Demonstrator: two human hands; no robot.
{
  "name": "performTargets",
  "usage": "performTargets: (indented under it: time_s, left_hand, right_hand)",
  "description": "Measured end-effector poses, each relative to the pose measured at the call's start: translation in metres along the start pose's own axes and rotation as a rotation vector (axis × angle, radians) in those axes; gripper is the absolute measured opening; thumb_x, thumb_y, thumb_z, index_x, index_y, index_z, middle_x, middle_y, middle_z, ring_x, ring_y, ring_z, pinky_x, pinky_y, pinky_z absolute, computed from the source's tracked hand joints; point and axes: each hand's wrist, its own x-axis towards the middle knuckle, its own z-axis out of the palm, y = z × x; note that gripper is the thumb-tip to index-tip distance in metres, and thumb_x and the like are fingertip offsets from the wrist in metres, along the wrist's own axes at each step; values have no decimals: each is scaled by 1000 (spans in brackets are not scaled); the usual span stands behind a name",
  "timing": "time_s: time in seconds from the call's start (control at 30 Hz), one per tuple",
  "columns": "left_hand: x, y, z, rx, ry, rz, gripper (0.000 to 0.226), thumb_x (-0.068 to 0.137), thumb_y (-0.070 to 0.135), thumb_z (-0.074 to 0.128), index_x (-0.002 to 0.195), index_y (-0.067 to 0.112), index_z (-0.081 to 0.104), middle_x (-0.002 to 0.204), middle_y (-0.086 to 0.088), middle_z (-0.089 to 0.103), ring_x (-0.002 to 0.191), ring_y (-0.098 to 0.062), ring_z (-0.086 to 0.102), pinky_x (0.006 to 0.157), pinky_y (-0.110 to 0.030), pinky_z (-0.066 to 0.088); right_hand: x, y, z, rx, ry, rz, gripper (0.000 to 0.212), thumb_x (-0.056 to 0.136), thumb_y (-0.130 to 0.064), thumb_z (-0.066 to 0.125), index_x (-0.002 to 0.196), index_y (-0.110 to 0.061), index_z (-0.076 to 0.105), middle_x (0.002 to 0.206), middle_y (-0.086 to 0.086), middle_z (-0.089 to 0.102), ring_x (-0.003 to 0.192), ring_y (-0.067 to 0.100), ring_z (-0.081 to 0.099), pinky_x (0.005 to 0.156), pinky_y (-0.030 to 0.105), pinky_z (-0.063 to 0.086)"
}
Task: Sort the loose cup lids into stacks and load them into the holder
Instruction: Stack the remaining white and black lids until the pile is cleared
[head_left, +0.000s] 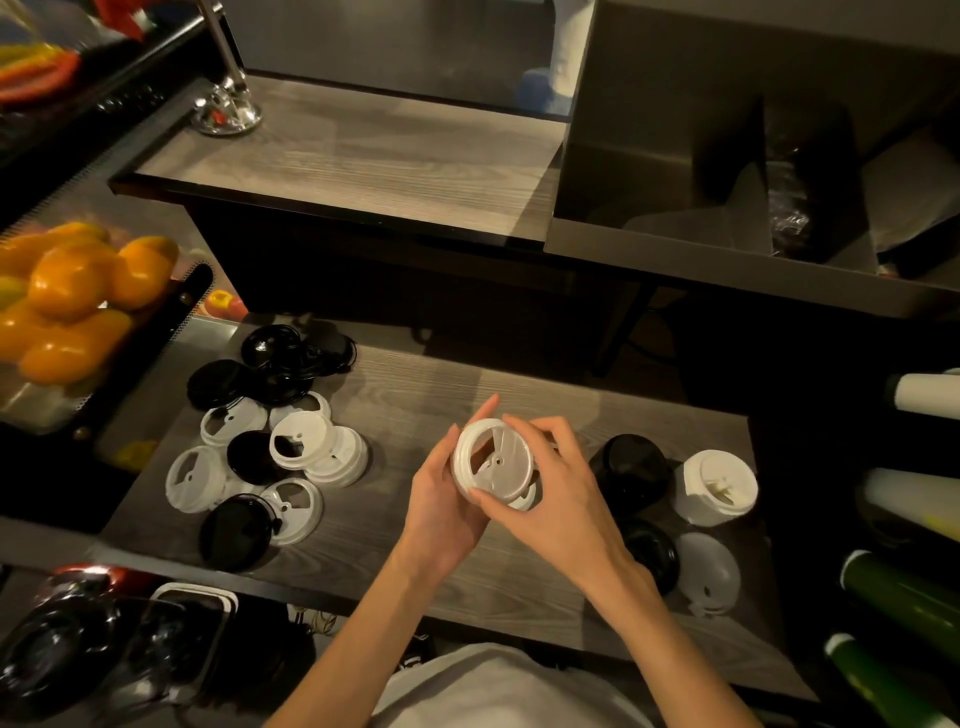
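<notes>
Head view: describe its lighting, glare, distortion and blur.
Head view: dim, warm light; the oranges at left are overexposed and soft; glare on the chrome post base; wide-angle bending curves the counter edges; the white lid stack between both hands stays fairly sharp; black lids lose detail in shadow.

Over a grey wood-grain counter (415, 395), the left hand (441, 499) and right hand (561, 499) together grip a short stack of white lids (493, 462), fingers curled round its rim. To the left lies a loose heap of black and white lids (270, 431). To the right stand a black stack (631, 470) and a white stack (717, 486), just beside each other. Oranges (72, 291) sit far left.
</notes>
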Motion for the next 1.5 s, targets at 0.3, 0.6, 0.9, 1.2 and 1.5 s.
performTargets:
  time_s: [0.3,0.6,0.9,1.2,1.5]
  left_hand:
    - [-3,6,-6,-73,-5,-77,50,109,44,26,147,27,53,139,-11,62,123,-22,62,98,-36,50]
    - [0,6,-23,-92,11,-131,53,109,46,23,147,24,53,150,-15,52,137,-28,48,117,-44,33]
    - [2,8,-27,-132,39,-169,52,109,40,25,145,18,57,145,-13,57,127,-24,58,113,-40,39]
    - [3,7,-28,-148,45,-177,57,110,46,24,147,13,53,143,-12,60,127,-22,62,101,-36,49]
    - [7,3,-31,-109,73,-142,61,107,55,24,147,19,53,147,-10,56,135,-23,55,103,-37,48]
  right_hand:
    - [0,-6,0,14,-50,-6,85,80,-52,82,152,-33,43,134,-18,37,130,4,44,103,20,47]
    - [10,-3,2,-14,-185,-56,84,82,-53,81,154,-31,44,136,-25,35,128,-3,42,106,16,41]
    - [12,-5,1,-5,-201,-75,84,80,-46,85,152,-31,45,136,-23,36,131,2,43,108,17,43]
    - [12,-4,-2,-27,-256,-113,84,80,-42,83,153,-32,43,140,-25,35,138,5,40,111,31,46]
    - [18,-3,1,-62,-272,-72,84,82,-50,81,155,-38,41,138,-27,34,131,-6,37,98,6,34]
